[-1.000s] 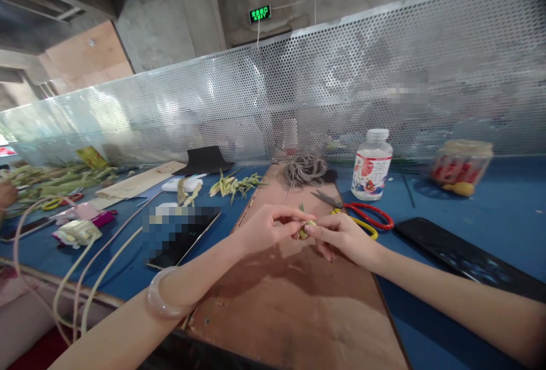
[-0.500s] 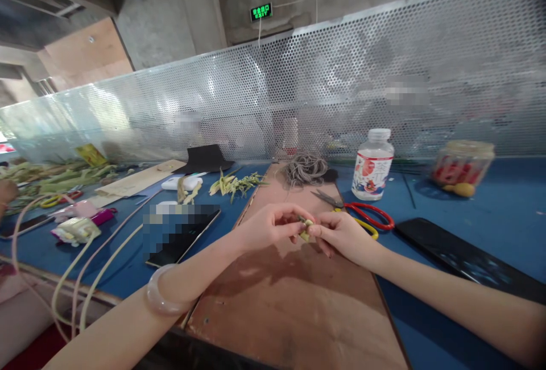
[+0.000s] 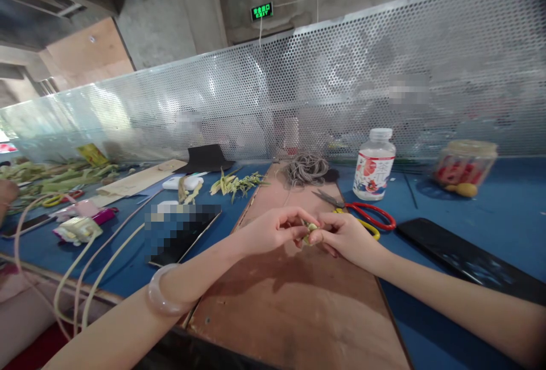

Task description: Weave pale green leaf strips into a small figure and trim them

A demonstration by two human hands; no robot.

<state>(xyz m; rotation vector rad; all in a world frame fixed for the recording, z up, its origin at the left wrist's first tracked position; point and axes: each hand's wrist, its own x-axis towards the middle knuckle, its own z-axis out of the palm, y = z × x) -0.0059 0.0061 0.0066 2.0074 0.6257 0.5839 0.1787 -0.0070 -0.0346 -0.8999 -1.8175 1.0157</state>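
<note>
Between the fingertips of both hands is a small pale-green, leaf-like piece [image 3: 311, 227], too covered to make out its full shape. My left hand [image 3: 279, 229], with a pale bangle [image 3: 161, 291] on the wrist, pinches it from the left. From the other side, the thumb and fingers of my right hand [image 3: 347, 238] are closed on it too. Both hands are over the brown wooden board [image 3: 290, 307]. Just beyond my right hand lie scissors [image 3: 370, 216] with red and yellow handles.
A bundle of grey cord [image 3: 307, 169] lies at the board's far end. On the right are a labelled bottle [image 3: 374, 165], a jar [image 3: 464, 168] and a black phone [image 3: 460, 259]. Leaf strips [image 3: 236, 183] and a dark tablet-like device [image 3: 187, 236] lie left. Another person's hand [image 3: 7, 192] shows far left.
The small piece has turned slightly between my fingertips, and my fingers have shifted a little on it. Both hands stay in nearly the same place.
</note>
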